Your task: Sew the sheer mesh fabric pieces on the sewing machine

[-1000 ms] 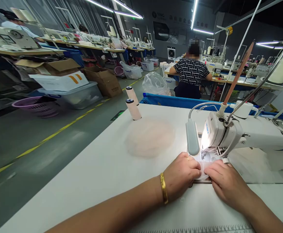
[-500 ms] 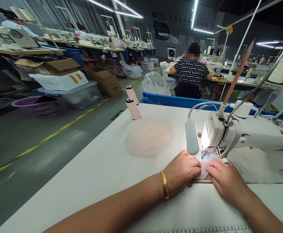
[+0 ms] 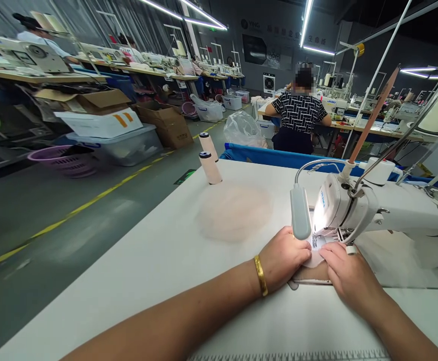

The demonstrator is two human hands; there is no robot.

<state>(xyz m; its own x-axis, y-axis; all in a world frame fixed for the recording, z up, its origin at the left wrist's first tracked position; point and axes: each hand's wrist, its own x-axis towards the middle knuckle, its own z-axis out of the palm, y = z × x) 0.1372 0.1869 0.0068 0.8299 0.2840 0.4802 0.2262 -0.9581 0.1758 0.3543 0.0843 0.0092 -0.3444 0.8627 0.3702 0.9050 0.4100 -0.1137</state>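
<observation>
Head view, lower centre of frame: the left hand (image 3: 284, 255) and right hand (image 3: 348, 276) lie palm-down, their fingertips pressing a small pale fabric piece (image 3: 313, 259) flat at the sewing machine (image 3: 373, 210) needle, probably to keep it taut. The gooseneck lamp (image 3: 300, 213) floods the spot. At mid-frame a sheer peach heap (image 3: 236, 210) lies soft on the smooth white table (image 3: 158, 260), beside two thread cones (image 3: 211, 168).

White table (image 3: 158, 260), two thread cones (image 3: 210, 168), sheer fabric pile (image 3: 235, 210), sewing machine (image 3: 384, 208)
</observation>
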